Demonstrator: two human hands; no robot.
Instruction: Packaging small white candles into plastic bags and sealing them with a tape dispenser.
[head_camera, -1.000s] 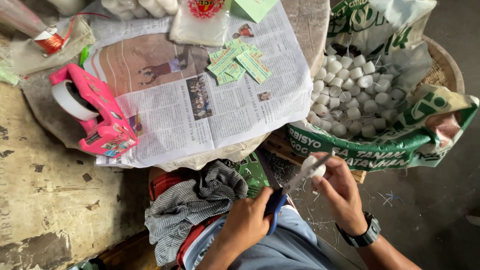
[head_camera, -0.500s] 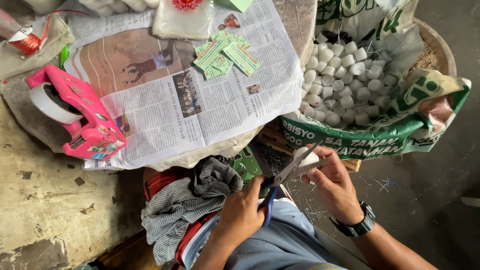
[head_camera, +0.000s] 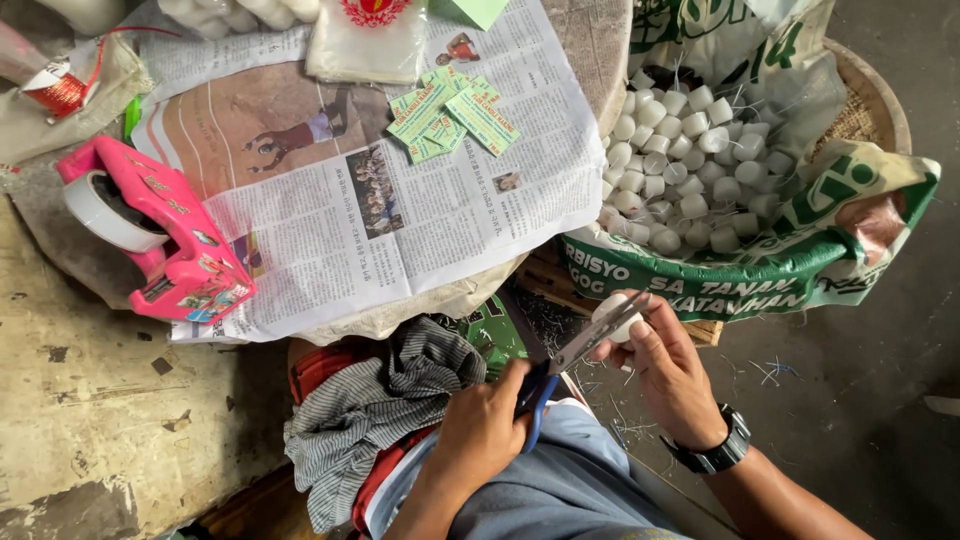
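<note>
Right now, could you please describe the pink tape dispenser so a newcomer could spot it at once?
Start at the spread newspaper. At its left edge sits the tape dispenser. It is the only bright pink thing there, carrying a white roll of tape.

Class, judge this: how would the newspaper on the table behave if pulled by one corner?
The newspaper likely flops: its edge drapes over the table. It probably drags, since the pink tape dispenser sits on it. The green labels would likely slide.

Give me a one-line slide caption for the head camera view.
Left hand works blue-handled scissors against a small white piece held in the right hand.
</note>
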